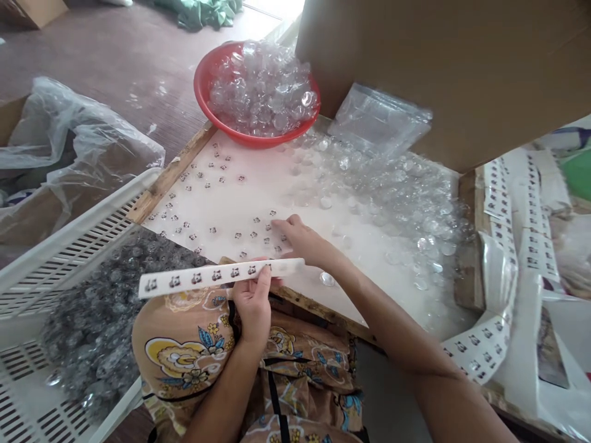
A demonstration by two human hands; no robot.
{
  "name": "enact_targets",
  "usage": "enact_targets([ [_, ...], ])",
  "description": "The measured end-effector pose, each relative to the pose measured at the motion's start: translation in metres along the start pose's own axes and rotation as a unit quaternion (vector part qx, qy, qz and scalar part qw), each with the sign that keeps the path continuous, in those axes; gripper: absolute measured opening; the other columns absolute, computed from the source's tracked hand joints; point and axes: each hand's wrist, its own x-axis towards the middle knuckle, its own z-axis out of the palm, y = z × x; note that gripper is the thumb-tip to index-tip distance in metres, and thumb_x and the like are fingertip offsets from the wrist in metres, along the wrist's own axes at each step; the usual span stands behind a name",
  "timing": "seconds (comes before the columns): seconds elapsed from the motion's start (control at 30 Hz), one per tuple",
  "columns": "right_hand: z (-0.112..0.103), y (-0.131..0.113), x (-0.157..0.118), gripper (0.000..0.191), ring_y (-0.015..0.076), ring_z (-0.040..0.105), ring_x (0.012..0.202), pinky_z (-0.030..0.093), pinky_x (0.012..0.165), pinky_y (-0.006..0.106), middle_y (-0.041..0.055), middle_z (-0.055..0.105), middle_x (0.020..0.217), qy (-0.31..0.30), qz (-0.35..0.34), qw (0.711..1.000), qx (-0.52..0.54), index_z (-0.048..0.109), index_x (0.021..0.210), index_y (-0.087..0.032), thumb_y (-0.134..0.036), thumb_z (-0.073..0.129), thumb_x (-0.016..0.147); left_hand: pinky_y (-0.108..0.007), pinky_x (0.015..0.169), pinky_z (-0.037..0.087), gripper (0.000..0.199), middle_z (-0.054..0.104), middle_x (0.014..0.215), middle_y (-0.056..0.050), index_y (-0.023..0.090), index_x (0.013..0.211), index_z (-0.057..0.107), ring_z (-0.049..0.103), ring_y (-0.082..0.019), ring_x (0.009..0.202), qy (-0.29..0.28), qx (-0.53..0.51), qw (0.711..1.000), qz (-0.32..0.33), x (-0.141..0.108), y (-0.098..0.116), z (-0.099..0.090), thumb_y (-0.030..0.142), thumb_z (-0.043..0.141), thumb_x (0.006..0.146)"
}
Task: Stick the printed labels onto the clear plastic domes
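My left hand [253,306] pinches a white strip of panda stickers [184,281] between thumb and fingers, above my lap. A single row of small black-and-white pandas runs along the strip, and its right end is blank. My right hand [302,239] reaches over the white board [258,191], index finger stretched out and thumb apart from it. Its fingertips are at a loose group of small panda pieces [253,234] on the board. Whether a fingertip touches one is too small to tell. Clear round plastic pieces [392,184] spread over the board's right side.
A red basin [203,92] heaped with clear plastic pieces stands at the board's far edge, near a clear bag [381,120]. A white crate [92,227] with dark, shiny pieces is at left. More sticker strips [501,227] hang at right, by a tall cardboard box [438,67].
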Motion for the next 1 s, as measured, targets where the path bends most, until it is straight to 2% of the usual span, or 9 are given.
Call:
enact_targets([
  [0.07,0.007,-0.005,0.018,0.076,0.0182,0.063,0.081,0.053,0.075,0.033,0.0144,0.054,0.119,0.009,-0.029,0.998,0.055,0.052,0.136,-0.016,-0.018,0.081,0.066,-0.021,0.055,0.058,0.030,0.072,0.085,-0.003,0.016,0.096,0.072,0.067,-0.012,0.062,0.028,-0.012,0.999,0.018,0.002,0.000,-0.001,0.035,0.080,0.073],
  [0.13,0.012,-0.007,0.030,0.065,0.0151,0.064,0.079,0.053,0.078,0.032,0.0117,0.059,0.118,0.014,-0.069,0.989,0.127,0.056,0.133,-0.018,-0.017,0.076,0.072,-0.022,0.056,0.058,0.030,0.072,0.086,-0.003,0.016,0.097,0.072,0.066,-0.012,0.061,0.051,-0.009,0.998,0.037,0.003,0.000,-0.002,0.035,0.079,0.074],
  [0.27,0.008,0.002,0.030,0.037,0.0132,0.067,0.081,0.054,0.078,0.030,0.0073,0.068,0.117,0.049,-0.101,0.965,0.235,0.063,0.123,-0.022,-0.015,0.052,0.089,-0.023,0.057,0.058,0.029,0.070,0.084,-0.003,0.016,0.095,0.072,0.066,-0.012,0.063,0.043,0.028,0.998,0.042,0.002,-0.001,-0.003,0.038,0.076,0.077],
  [0.4,-0.009,0.023,0.027,0.036,0.0171,0.067,0.083,0.054,0.077,0.033,0.0098,0.066,0.121,0.198,-0.047,0.967,0.156,0.062,0.123,-0.020,-0.016,0.046,0.092,-0.022,0.057,0.058,0.027,0.071,0.082,-0.003,0.016,0.094,0.074,0.065,-0.012,0.063,-0.007,0.074,0.997,0.033,-0.003,-0.001,-0.003,0.038,0.076,0.078],
  [0.47,-0.013,0.031,0.031,0.041,0.0212,0.067,0.092,0.053,0.080,0.036,0.0105,0.062,0.129,0.230,-0.032,0.970,0.070,0.059,0.129,-0.021,-0.015,0.048,0.089,-0.023,0.058,0.059,0.026,0.072,0.086,-0.004,0.016,0.092,0.074,0.066,-0.013,0.065,-0.020,0.098,0.994,0.035,-0.004,0.000,-0.002,0.038,0.077,0.077],
  [0.53,-0.012,0.036,0.037,0.045,0.0246,0.065,0.099,0.052,0.080,0.036,0.0105,0.059,0.133,0.213,-0.024,0.977,0.000,0.057,0.131,-0.023,-0.013,0.049,0.087,-0.023,0.059,0.060,0.027,0.073,0.089,-0.006,0.016,0.091,0.075,0.067,-0.015,0.068,-0.029,0.114,0.992,0.038,-0.005,0.001,-0.001,0.039,0.076,0.077],
  [0.63,-0.007,0.038,0.040,0.043,0.0252,0.065,0.095,0.052,0.076,0.036,0.0120,0.060,0.126,0.192,-0.010,0.980,-0.045,0.060,0.127,-0.023,-0.013,0.049,0.086,-0.025,0.061,0.061,0.025,0.074,0.090,-0.006,0.016,0.093,0.074,0.067,-0.015,0.069,-0.046,0.117,0.991,0.035,-0.005,0.000,-0.002,0.037,0.075,0.079],
  [0.87,-0.012,0.045,0.009,0.036,0.0207,0.065,0.078,0.050,0.074,0.034,0.0101,0.068,0.103,0.224,-0.007,0.974,0.015,0.061,0.120,-0.020,-0.017,0.050,0.087,-0.025,0.062,0.060,0.022,0.073,0.093,-0.007,0.016,0.096,0.074,0.066,-0.014,0.069,-0.057,0.109,0.992,0.028,-0.005,-0.003,-0.004,0.033,0.073,0.082],
  [1.0,-0.012,0.048,-0.013,0.031,0.0187,0.065,0.072,0.050,0.070,0.032,0.0078,0.071,0.099,0.223,0.004,0.973,0.056,0.061,0.117,-0.022,-0.021,0.050,0.088,-0.025,0.063,0.060,0.024,0.074,0.091,-0.007,0.016,0.096,0.074,0.066,-0.014,0.067,-0.059,0.112,0.992,0.026,-0.005,-0.004,-0.005,0.034,0.073,0.082],
])
